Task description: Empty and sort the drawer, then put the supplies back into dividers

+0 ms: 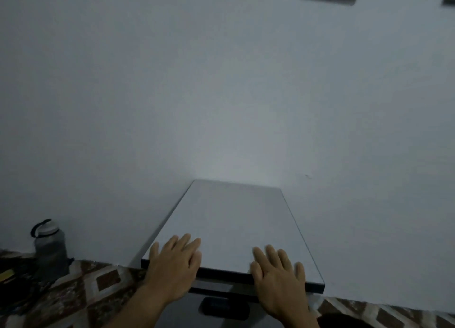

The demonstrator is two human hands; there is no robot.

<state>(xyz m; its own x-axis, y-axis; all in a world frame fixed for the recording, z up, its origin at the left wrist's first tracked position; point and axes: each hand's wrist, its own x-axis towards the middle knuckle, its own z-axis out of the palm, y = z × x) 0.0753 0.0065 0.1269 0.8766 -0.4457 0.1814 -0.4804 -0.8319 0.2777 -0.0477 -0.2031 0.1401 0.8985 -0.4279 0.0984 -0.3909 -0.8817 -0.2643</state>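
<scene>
A: What are your hands doing?
B: Your left hand (172, 266) and right hand (277, 276) lie flat on the white desk's (229, 217) front edge, fingers straight, holding nothing.
A: And the drawer?
B: The drawer (182, 313) sits just under that edge, its dark handle (224, 308) between your forearms. A water bottle (50, 249) stands on the floor, far left.

White-topped bench (229, 219) with black edge, pale grey wall (197, 81), grey bottle (50, 250) capped white with black loop, brown-and-cream diamond-patterned floor (81, 295)
</scene>
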